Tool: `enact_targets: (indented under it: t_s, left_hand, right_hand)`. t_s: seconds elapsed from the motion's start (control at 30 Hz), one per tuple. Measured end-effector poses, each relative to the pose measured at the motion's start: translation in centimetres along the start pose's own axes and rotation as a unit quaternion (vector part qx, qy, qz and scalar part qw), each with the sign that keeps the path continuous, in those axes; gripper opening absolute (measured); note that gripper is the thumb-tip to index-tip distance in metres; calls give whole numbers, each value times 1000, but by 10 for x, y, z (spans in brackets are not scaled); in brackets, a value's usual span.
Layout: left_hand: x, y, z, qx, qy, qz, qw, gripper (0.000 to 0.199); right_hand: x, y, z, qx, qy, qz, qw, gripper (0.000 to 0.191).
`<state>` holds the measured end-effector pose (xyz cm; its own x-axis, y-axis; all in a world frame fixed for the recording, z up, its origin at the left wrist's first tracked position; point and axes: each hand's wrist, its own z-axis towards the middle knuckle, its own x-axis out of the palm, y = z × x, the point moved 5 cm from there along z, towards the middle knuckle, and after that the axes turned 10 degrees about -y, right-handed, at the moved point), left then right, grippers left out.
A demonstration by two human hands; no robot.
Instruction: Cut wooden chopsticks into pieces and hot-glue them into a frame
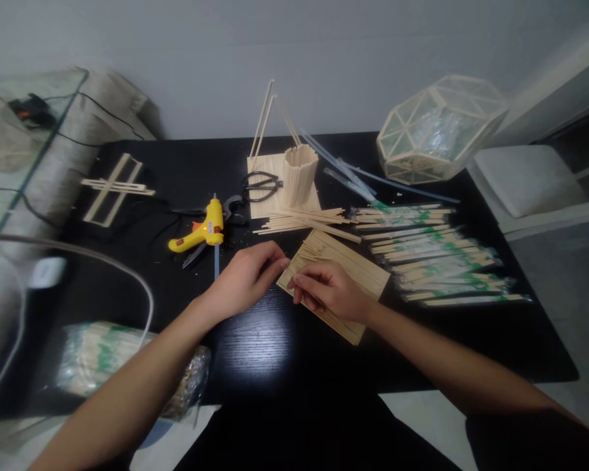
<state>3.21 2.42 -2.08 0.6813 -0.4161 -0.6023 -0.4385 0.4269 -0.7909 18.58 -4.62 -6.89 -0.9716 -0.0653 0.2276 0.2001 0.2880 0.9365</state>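
A flat panel of pale wooden sticks (368, 271) lies aslant on the black table, with several short stick pieces (314, 250) near its upper left edge. My left hand (248, 275) is at the panel's left edge, thumb and index finger brought together; anything between them is too small to make out. Over the panel's lower left part is my right hand (334, 291), its fingers curled and thumb against the fingertips. Whatever it pinches cannot be made out. Just behind the panel lies a pile of loose wooden sticks (299, 222).
A yellow glue gun (209, 229) stands left of centre, near black-handled scissors (260, 186). Behind are a stick-built cup (299, 173) and clear glue sticks (356, 176). Wrapped chopsticks (436, 255) lie right, below a geometric frame (436, 131). A white cable (127, 271) loops at left.
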Motion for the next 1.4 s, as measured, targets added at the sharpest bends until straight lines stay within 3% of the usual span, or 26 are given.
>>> enact_targets:
  t_s: [1.4]
  left_hand:
    - [0,1,0,-21,-11,7,1000,28]
  right_hand:
    - [0,-1,0,-9,-3,-7,1000,34]
